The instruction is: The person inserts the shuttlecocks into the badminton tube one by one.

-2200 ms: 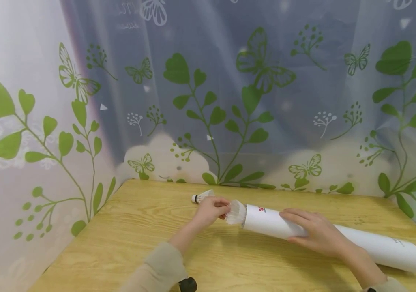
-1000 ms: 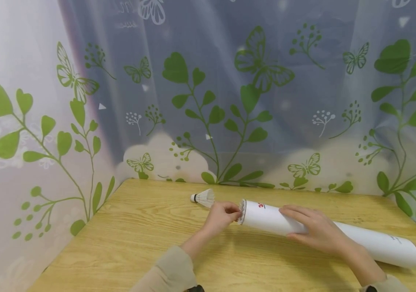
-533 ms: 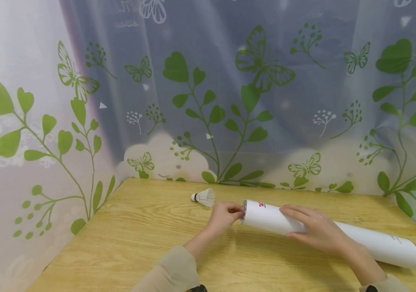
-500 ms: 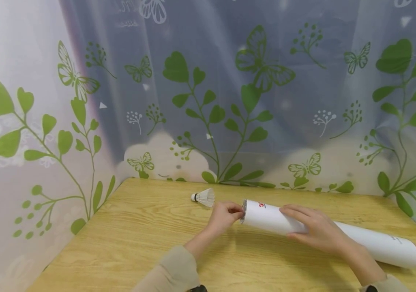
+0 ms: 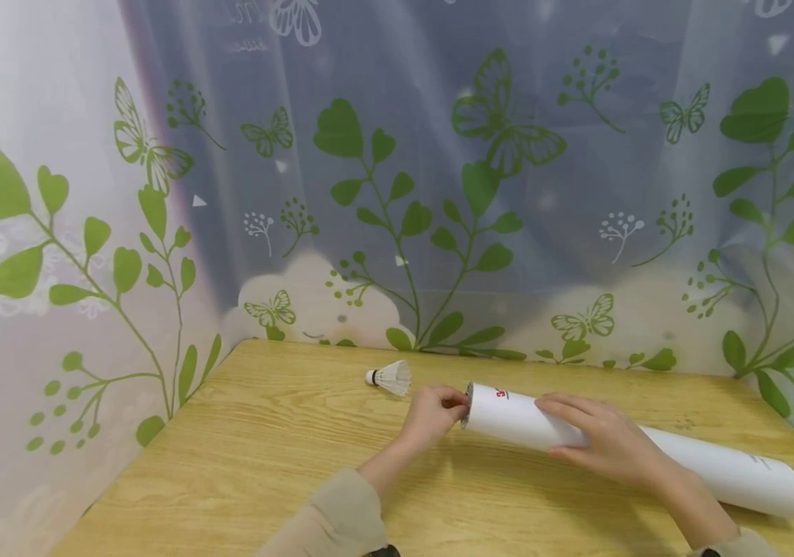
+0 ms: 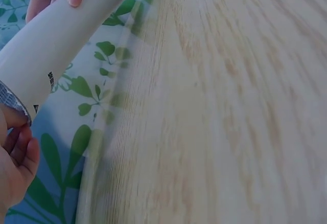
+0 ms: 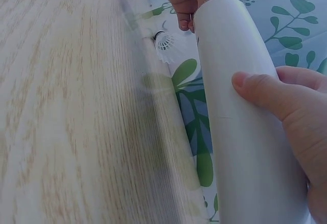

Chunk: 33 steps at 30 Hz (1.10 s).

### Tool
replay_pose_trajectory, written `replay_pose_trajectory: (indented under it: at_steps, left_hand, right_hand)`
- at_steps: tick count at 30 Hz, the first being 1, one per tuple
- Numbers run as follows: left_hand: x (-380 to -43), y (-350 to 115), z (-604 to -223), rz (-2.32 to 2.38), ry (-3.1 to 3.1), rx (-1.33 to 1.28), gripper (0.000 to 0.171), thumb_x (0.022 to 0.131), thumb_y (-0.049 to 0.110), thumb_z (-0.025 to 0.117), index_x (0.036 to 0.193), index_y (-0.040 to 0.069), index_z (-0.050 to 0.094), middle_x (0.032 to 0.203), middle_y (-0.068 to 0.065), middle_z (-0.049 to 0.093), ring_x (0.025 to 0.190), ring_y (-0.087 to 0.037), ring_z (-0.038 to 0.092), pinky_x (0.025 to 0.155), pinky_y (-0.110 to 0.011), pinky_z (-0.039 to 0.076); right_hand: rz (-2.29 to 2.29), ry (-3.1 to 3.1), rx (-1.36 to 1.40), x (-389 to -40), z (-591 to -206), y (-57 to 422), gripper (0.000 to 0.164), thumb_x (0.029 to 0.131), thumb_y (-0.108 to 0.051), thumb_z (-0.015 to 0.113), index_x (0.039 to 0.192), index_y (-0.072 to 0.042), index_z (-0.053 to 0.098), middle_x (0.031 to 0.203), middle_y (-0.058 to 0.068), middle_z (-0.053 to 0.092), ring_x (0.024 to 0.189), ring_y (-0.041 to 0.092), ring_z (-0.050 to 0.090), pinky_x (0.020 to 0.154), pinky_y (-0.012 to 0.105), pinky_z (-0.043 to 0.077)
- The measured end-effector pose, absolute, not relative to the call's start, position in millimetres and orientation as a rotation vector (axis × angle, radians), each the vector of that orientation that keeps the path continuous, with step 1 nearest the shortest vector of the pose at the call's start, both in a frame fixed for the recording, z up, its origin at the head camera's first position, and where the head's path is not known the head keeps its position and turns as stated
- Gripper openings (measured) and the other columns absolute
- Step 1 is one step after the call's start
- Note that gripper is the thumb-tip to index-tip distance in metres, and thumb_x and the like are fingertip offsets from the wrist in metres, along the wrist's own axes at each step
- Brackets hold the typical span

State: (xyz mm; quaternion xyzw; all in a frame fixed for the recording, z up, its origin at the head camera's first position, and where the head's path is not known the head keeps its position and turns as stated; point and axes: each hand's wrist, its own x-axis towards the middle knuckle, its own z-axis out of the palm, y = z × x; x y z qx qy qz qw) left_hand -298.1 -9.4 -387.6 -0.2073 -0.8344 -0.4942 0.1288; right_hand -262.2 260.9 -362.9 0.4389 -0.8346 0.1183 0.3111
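Observation:
A long white shuttlecock tube (image 5: 508, 422) lies slanted over the table, its mouth facing left. My right hand (image 5: 602, 437) grips the tube about its middle, thumb on the near side and fingers over the top; the right wrist view shows the thumb (image 7: 242, 81) pressed on its wall. At the mouth, my left hand (image 5: 432, 415) has its thumb and forefinger pinched together, with the tips just inside the rim. The shuttlecock they hold is hidden within the tube. In the left wrist view the other left fingers (image 6: 23, 150) curl below the rim.
Another white shuttlecock (image 5: 390, 377) with a black band lies on its side behind my left hand. The wooden table (image 5: 285, 456) ends at a curtain (image 5: 425, 193) printed with green leaves and butterflies, along the back and left.
The shuttlecock in my left hand has gone rightward into the tube; its feathers stuck out before and are now out of sight. My left hand followed to the mouth. My right hand keeps its hold.

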Motion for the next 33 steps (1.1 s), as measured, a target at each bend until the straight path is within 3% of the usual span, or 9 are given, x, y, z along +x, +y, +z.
replay_pose_trajectory:
  at_steps: [6,22,33]
  left_hand:
    - [-299.1,-8.3,-388.5,-1.418,-2.433,-0.601,0.004,0.080,-0.002,0.068,0.083,-0.002,0.071,0.084,-0.010,0.068,0.075,-0.019,0.062,0.063,-0.020,0.049]
    - [-306.6,-29.8,-387.8,-1.546,-2.468,-0.527,0.014,0.085,0.011,0.067,0.095,0.001,0.069,0.081,-0.003,0.066,0.069,-0.010,0.059,0.060,-0.022,0.048]
    - [-328.0,-68.0,-379.6,-1.451,-2.449,-0.311,0.028,0.085,0.020,0.068,0.105,0.001,0.067,0.086,-0.005,0.063,0.081,-0.019,0.058,0.067,-0.029,0.049]
  right_hand:
    - [0.304,-2.192,1.165,-263.3,-365.0,261.1,0.064,0.068,-0.033,0.081,0.124,-0.015,0.058,0.119,0.005,0.060,0.099,0.023,0.060,0.072,0.043,0.050]
    - [0.303,-2.213,1.136,-260.1,-363.8,261.5,0.069,0.062,-0.026,0.084,0.125,-0.015,0.058,0.119,0.004,0.060,0.101,0.023,0.060,0.072,0.045,0.050]
    - [0.300,-2.244,1.111,-261.3,-366.0,265.7,0.066,0.064,-0.029,0.083,0.124,-0.016,0.058,0.120,0.004,0.060,0.102,0.022,0.059,0.073,0.044,0.049]
